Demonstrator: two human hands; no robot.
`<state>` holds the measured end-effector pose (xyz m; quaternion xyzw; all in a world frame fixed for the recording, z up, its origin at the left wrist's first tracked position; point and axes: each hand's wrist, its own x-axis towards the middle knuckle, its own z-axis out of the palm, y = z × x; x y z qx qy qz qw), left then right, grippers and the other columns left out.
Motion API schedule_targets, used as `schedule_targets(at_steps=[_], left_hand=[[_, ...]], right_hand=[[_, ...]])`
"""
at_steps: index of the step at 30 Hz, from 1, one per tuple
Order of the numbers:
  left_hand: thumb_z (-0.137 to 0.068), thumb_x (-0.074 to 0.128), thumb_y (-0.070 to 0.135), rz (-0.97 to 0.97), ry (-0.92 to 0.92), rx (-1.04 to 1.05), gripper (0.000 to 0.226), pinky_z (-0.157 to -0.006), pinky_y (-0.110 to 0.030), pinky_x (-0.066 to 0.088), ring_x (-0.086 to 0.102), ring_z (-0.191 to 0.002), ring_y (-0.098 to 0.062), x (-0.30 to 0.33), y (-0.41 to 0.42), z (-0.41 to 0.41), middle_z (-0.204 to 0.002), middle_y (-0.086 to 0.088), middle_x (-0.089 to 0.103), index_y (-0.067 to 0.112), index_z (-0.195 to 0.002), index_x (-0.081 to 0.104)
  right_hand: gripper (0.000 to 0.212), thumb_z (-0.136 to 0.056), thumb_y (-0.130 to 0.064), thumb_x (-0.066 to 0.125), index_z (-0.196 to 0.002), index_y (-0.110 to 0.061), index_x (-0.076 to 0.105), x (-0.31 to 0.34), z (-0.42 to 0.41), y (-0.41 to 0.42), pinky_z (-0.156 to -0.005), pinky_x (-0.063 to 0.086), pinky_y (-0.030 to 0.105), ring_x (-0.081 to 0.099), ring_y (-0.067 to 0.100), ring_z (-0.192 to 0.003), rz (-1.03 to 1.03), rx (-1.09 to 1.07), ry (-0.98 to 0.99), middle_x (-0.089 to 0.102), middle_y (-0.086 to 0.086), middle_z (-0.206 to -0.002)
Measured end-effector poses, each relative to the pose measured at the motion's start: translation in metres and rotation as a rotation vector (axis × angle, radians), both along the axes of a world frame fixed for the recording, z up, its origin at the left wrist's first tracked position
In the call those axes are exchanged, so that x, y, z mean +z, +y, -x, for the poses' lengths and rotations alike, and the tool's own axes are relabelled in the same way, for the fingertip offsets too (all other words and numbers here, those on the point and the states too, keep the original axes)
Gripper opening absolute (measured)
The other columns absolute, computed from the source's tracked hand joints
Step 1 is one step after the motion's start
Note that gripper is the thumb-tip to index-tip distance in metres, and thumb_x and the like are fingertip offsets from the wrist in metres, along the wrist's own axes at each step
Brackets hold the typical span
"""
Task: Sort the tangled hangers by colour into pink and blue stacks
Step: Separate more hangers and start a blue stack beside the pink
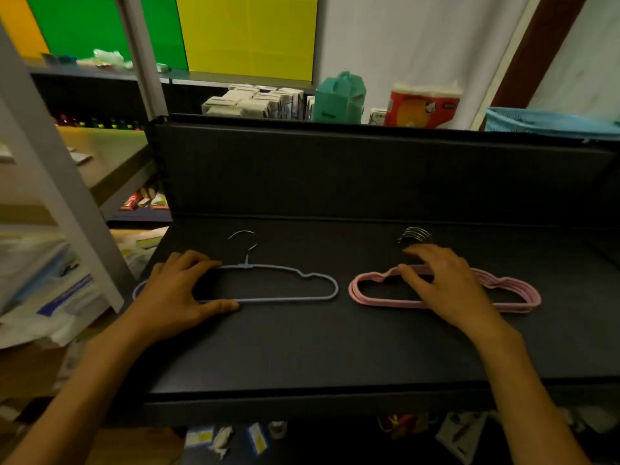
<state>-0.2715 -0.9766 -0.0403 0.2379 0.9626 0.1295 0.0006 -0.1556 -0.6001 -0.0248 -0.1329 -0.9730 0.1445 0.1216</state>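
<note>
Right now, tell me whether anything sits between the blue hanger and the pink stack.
Nothing visible does: bare black surface separates the blue hanger under the left hand from the pink stack under the right hand.

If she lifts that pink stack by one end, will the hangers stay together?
Probably not neatly. The pink hangers lie loose and slightly fanned, so they would likely slide apart. They look thin and stiff, likely light. Their bunched metal hooks may snag.
</note>
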Motion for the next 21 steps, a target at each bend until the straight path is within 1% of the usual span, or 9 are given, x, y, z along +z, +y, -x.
schedule_targets(at_steps=[3,6,8,10,14,21], left_hand=[[-0.063,0.047,0.08,0.034,-0.015,-0.014,0.089,-0.106,-0.037,0.027,0.029,-0.127,-0.015,-0.002,0.0,0.006,-0.138,0.005,0.034,0.033,-0.138,0.036],[-0.068,0.051,0.077,0.09,-0.045,-0.017,0.088,-0.109,-0.039,0.024,0.027,-0.13,-0.017,-0.001,0.002,0.008,-0.142,0.004,0.029,0.032,-0.141,0.031],[-0.069,0.052,0.076,0.117,-0.063,-0.009,0.089,-0.109,-0.04,0.025,0.026,-0.132,-0.017,0.003,0.008,0.006,-0.144,0.003,0.027,0.031,-0.143,0.028],[-0.071,0.053,0.073,0.119,-0.028,-0.013,0.089,-0.109,-0.039,0.028,0.026,-0.133,-0.018,0.012,0.021,0.001,-0.146,0.003,0.026,0.03,-0.144,0.026],[-0.078,0.05,0.067,0.06,0.156,-0.096,0.083,-0.108,-0.04,0.029,0.026,-0.135,-0.02,0.035,0.07,-0.018,-0.149,0.002,0.026,0.028,-0.146,0.022],[-0.081,0.049,0.063,0.005,0.237,-0.274,0.078,-0.106,-0.04,0.029,0.028,-0.133,-0.02,0.047,0.196,-0.061,-0.146,0.001,0.029,0.026,-0.145,0.024]], right_hand=[[0.047,-0.09,-0.046,0.051,-0.133,-0.029,0.047,0.002,-0.009,-0.007,-0.106,0.031,0.036,0.038,0.016,-0.129,-0.004,-0.014,0.016,0.045,-0.002,-0.139],[0.048,-0.089,-0.049,0.049,-0.132,-0.029,0.048,0.003,-0.016,-0.007,-0.107,0.031,0.037,0.037,0.015,-0.129,-0.01,-0.04,0.024,0.045,-0.002,-0.139],[0.048,-0.089,-0.049,0.05,-0.132,-0.029,0.048,0.003,-0.021,-0.004,-0.107,0.031,0.037,0.038,0.014,-0.129,-0.011,-0.059,0.023,0.045,-0.002,-0.139],[0.048,-0.089,-0.048,0.05,-0.132,-0.028,0.049,0.005,-0.028,-0.001,-0.106,0.032,0.036,0.039,0.014,-0.128,-0.032,-0.074,0.043,0.047,-0.003,-0.138],[0.045,-0.089,-0.043,0.053,-0.131,-0.025,0.05,0.01,-0.047,0.014,-0.104,0.035,0.036,0.042,0.014,-0.124,-0.033,-0.099,0.089,0.049,-0.003,-0.136],[0.045,-0.089,-0.041,0.056,-0.13,-0.024,0.051,0.011,-0.108,0.075,-0.104,0.032,0.032,0.043,0.015,-0.123,-0.058,-0.186,0.13,0.05,-0.004,-0.134]])
